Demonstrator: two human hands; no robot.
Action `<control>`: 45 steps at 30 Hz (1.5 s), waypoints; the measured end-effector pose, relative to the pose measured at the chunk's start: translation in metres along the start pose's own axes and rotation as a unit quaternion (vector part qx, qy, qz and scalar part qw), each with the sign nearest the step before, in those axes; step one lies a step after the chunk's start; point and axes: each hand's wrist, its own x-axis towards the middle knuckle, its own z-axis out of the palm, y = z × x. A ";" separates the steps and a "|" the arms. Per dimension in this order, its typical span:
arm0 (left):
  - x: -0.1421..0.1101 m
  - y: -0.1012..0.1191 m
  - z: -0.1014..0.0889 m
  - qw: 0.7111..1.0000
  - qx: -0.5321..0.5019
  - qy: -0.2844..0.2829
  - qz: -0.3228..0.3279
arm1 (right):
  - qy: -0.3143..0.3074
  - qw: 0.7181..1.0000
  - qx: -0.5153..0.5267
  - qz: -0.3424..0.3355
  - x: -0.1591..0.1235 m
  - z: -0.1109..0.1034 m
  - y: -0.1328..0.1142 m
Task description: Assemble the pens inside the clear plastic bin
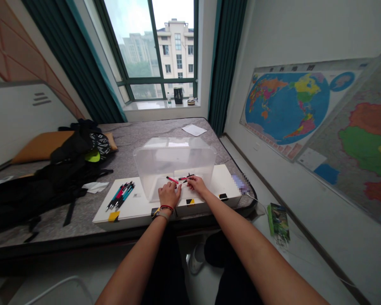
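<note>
A clear plastic bin (pixel 174 163) lies tipped on its side on white flat boxes (pixel 224 180), its opening toward me. My left hand (pixel 168 195) rests palm down at the bin's near edge, thumb a little apart from the fingers. Just beyond its fingertips is a red pen (pixel 172 180). My right hand (pixel 197 185) has thumb and fingers pinched on a small pen (pixel 185 181), partly hidden by the fingers. Close behind it lies a dark pen (pixel 190 175). Several blue, red and black pens (pixel 120 195) form a pile on the left box.
Black bags (pixel 70 165) and a white tissue (pixel 95 187) lie to the left on the grey mattress (pixel 127 131). A white paper (pixel 194 130) sits toward the back. On the right, a cable runs past the bed's edge near a green box (pixel 278 222) on the floor.
</note>
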 end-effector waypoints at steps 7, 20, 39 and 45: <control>0.000 0.000 0.000 1.000 0.010 -0.003 -0.004 | 0.018 0.999 0.036 -0.002 0.001 0.000 0.001; 0.000 -0.001 0.003 1.000 0.001 0.001 -0.009 | 0.034 0.996 0.085 0.006 -0.007 0.004 -0.007; 0.001 -0.001 0.000 0.999 -0.013 -0.028 0.044 | -0.021 0.999 -0.008 -0.023 -0.004 0.001 0.000; 0.001 -0.001 0.004 1.000 -0.011 -0.016 0.018 | 0.035 0.999 0.035 0.006 0.000 0.003 0.000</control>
